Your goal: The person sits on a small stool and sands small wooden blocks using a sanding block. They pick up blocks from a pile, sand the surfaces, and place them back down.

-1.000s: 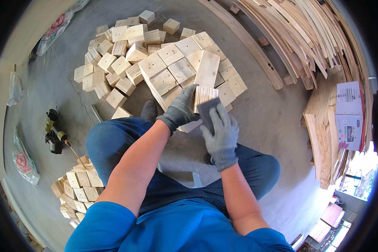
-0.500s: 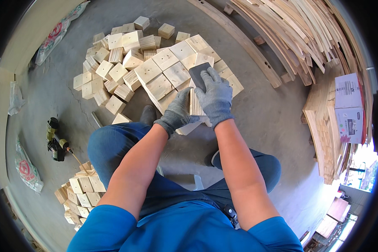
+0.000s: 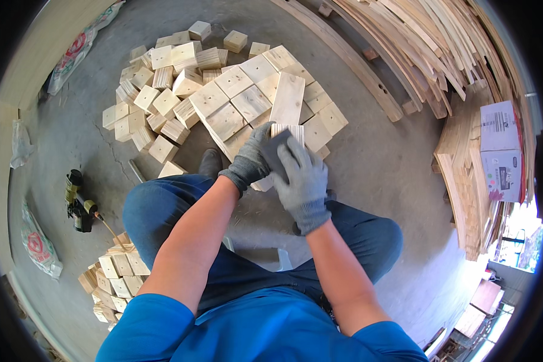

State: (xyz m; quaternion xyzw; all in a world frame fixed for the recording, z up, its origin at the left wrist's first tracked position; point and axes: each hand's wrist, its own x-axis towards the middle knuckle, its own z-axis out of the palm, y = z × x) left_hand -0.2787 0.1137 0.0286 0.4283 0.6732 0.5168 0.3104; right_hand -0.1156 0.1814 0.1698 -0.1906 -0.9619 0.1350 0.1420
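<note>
A pale wooden block (image 3: 288, 99) rests on a raised bed of similar wooden blocks (image 3: 251, 103), its near end face toward me. My left hand (image 3: 251, 158), in a grey knit glove, is closed round the left side of that block's near end. Gripped in my gloved right hand (image 3: 304, 178) is a dark grey, flat sanding block (image 3: 276, 151), pressed against or held just over the near end face. My right fingers cover part of the sanding block, and both hands hide the lower part of the wooden block.
Loose wooden blocks (image 3: 166, 104) lie heaped at the left of the bed. More blocks (image 3: 111, 274) are stacked by my left knee, near a nail gun (image 3: 78, 202) with a hose. Long boards (image 3: 404, 42) and a cardboard box (image 3: 501, 151) are at right.
My right hand has drawn the sanding block back toward me, off the wooden block's top face and down to its near end. My left hand stays nearly in place.
</note>
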